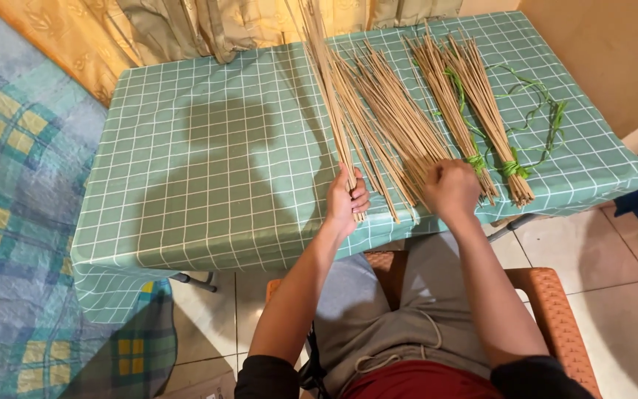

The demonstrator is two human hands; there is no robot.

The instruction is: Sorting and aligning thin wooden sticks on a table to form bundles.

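Looks like you're at home, in a living space rather than any workshop: a small table with a green checked tablecloth point(208, 148), yellow patterned curtains point(75, 37) behind it, a plaid blanket point(9, 185) on your left, tiled floor point(629, 295), and a woven chair point(555, 310) under you.

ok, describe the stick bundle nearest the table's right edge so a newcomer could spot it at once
Start at the table with the green checked cloth and go to its right side, past the loose sticks under the person's hands. Two tied bundles lie there side by side; take the rightmost bundle. Its green tie sits near the front end, with loose green string trailing beside it.
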